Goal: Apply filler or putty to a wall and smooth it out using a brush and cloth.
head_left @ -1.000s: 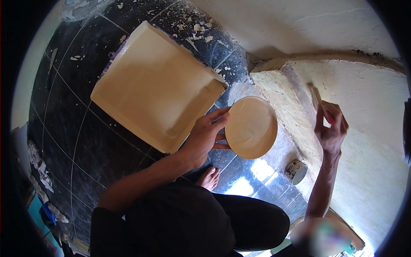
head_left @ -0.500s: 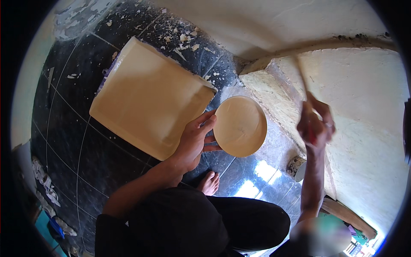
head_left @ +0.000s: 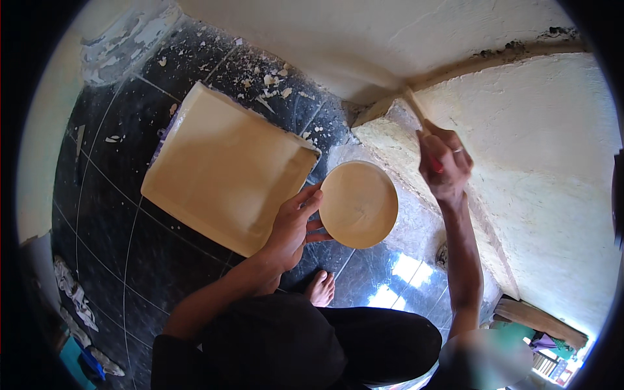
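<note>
Black trousers: bent knees along the lower edge; one bare foot flat on the dark tiled floor.
Left hand: grips the near-left rim of a round cream dish, thumb above, fingers below.
Dish: between both hands, over the floor, roughly level; contents look like smooth cream paint (depth cannot be told).
Square tray: on the floor left of the dish, cream-coated inside.
Tin can: mostly hidden behind the right forearm.
Right hand: closed round a brush, a red part showing in the fist.
Brush tip: at the upper-left end of the pale ledge, near the wall; contact cannot be confirmed.
Flakes: loose on the floor beyond the tray.
Risk, dish: the one-sided hold could let it tip and spill, if the wrist turns during a long reach.
Risk, brush: grit along the rough edge could stick in the bristles, if dragged through it.
Change vs 1.0 s ago: brush and right hand further left, toward the corner; can more covered by the forearm; left-hand grip on the dish much the same.
</note>
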The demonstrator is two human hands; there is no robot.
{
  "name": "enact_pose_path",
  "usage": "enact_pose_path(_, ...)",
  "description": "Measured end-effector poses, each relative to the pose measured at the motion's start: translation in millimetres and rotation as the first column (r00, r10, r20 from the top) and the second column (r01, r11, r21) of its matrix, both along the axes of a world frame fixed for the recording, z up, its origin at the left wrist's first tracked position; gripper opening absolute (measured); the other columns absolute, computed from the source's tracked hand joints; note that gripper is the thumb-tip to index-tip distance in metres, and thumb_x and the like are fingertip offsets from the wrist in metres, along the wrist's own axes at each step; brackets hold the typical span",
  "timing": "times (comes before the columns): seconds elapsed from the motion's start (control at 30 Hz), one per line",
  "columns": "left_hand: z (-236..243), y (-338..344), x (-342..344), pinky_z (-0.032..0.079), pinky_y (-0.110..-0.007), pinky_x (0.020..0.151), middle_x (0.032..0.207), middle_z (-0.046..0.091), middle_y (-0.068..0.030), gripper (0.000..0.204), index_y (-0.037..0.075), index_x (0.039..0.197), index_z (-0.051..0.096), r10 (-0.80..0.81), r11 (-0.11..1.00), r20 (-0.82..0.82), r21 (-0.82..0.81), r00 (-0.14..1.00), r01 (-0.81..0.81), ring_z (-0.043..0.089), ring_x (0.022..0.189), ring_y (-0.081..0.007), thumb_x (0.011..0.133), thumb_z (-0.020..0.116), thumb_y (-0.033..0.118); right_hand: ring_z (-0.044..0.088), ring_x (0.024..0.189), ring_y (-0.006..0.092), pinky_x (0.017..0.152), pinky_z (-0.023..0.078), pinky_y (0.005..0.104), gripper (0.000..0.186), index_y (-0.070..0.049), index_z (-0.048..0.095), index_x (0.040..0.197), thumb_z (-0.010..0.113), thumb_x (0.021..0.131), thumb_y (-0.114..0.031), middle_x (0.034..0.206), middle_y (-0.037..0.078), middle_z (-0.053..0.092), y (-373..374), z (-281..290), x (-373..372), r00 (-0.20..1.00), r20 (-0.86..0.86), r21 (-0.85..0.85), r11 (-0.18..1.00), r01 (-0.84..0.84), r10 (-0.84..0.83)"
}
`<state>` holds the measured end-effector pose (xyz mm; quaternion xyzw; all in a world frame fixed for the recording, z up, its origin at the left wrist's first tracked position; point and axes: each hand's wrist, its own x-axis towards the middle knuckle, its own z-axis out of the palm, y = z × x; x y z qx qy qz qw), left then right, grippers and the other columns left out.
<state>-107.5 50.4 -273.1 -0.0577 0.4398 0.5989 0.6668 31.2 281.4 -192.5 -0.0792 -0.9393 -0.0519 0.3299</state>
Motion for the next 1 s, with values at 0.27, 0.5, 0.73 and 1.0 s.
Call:
enact_pose_path(0.27, -1, -2, 2, 0.059, -0.038, 0.072, 0.119, 0.059, -0.0082, 0.05, 0.007, 0.139, 0.042, 0.023, 1.0, -0.001, 0.014, 1.0, -0.023, 0.066, 0.098, -0.0236, 0.098, 0.054, 0.033, 0.07, 0.078, 0.0222, 0.058, 0.057, 0.0298, 0.028, -0.01, 0.063, 0.093, 0.075, 0.073, 0.004, 0.102, 0.014, 0.069, -1, -2, 0, 0.989, -0.128, -0.09, 0.993, -0.081, 0.069)
enact_pose_path(0.5, -2, -8, -2, 0.06, -0.039, 0.074, 0.121, 0.057, -0.0081, 0.05, 0.008, 0.139, 0.041, 0.026, 0.999, 0.024, 0.017, 0.999, -0.027, 0.066, 0.1, -0.0244, 0.098, 0.054, 0.033, 0.067, 0.084, 0.0281, 0.059, 0.061, 0.0254, 0.04, -0.014, 0.065, 0.1, 0.078, 0.067, 0.006, 0.099, 0.017, 0.064, -6, 37, 10, 0.951, -0.286, 0.227, 0.973, -0.049, 0.115)
enact_pose_path(0.73, 0, -10, -3, 0.06, -0.041, 0.076, 0.124, 0.055, -0.006, 0.047, 0.007, 0.137, 0.043, 0.01, 1.0, 0.02, 0.028, 1.0, -0.01, 0.066, 0.1, -0.024, 0.099, 0.054, 0.033, 0.065, 0.081, 0.0176, 0.054, 0.057, 0.0251, 0.029, -0.018, 0.072, 0.095, 0.078, 0.068, -0.007, 0.101, 0.007, 0.066, -24, -18, 6, 0.988, 0.101, 0.285, 0.955, 0.082, -0.115)
enact_pose_path(1.0, 12, -17, -8, 0.059, -0.043, 0.078, 0.12, 0.057, -0.0064, 0.045, 0.007, 0.134, 0.046, 0.014, 0.999, -0.015, 0.031, 1.0, -0.013, 0.065, 0.102, -0.0244, 0.099, 0.053, 0.034, 0.07, 0.082, 0.021, 0.064, 0.061, 0.0305, 0.027, -0.013, 0.07, 0.098, 0.074, 0.075, 0.001, 0.101, 0.011, 0.068, -15, 32, 21, 0.956, -0.188, -0.029, 0.974, 0.224, -0.225)
